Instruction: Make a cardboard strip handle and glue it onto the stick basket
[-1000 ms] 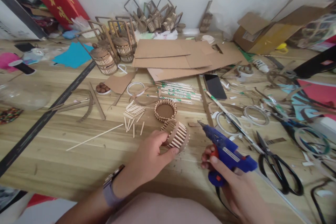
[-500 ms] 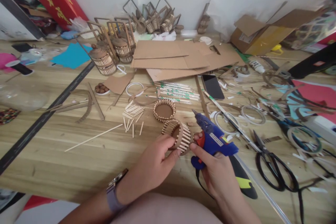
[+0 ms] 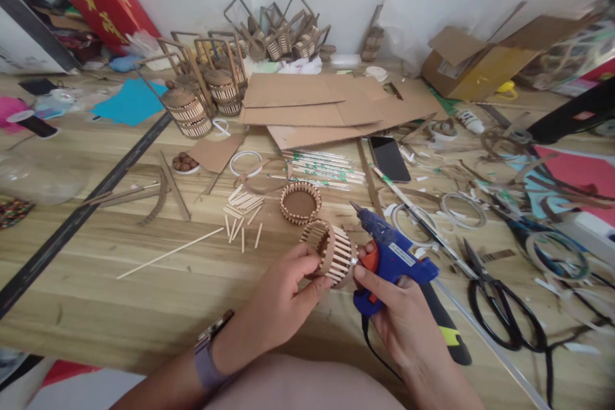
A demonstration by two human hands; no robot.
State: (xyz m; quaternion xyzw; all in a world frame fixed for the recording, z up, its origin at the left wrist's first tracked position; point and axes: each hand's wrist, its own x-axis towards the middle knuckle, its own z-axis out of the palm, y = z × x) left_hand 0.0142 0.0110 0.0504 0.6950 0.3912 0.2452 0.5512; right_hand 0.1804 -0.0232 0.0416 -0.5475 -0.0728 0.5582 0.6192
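Observation:
Between thumb and fingers, my left hand grips a small round basket made of short sticks set between brown bands. It is tilted on its side above the table. My right hand is closed around a blue hot glue gun whose nozzle points up and to the left. Its thumb and a fingertip also touch the basket's right edge. Just behind the basket, a second round stick-walled piece lies on the table with its brown base showing. Short cut sticks are scattered to its left.
Black scissors and clear tape rings lie on the right. Farther back are a phone, wrapped sticks and cardboard sheets. Finished handled baskets stand at the back left. A long thin stick lies front left.
The basket has turned slightly in my hands and shifted a little right. My right hand and the glue gun have moved slightly right and down.

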